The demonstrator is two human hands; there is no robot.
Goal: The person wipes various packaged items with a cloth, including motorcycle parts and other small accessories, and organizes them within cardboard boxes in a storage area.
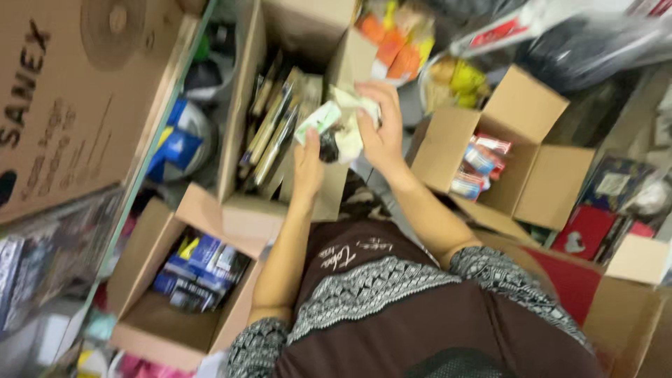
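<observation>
At 12 o'clock above the long open box (245, 150), I see my left hand (308, 168) and right hand (381, 129) both grasping 1 crumpled pale packet (341, 122); 3 boxes already hold goods.

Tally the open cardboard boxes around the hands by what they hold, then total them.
Box of flat upright packs: 1
Box of blue packs: 1
Box of red and blue packs: 1
Total: 3
</observation>
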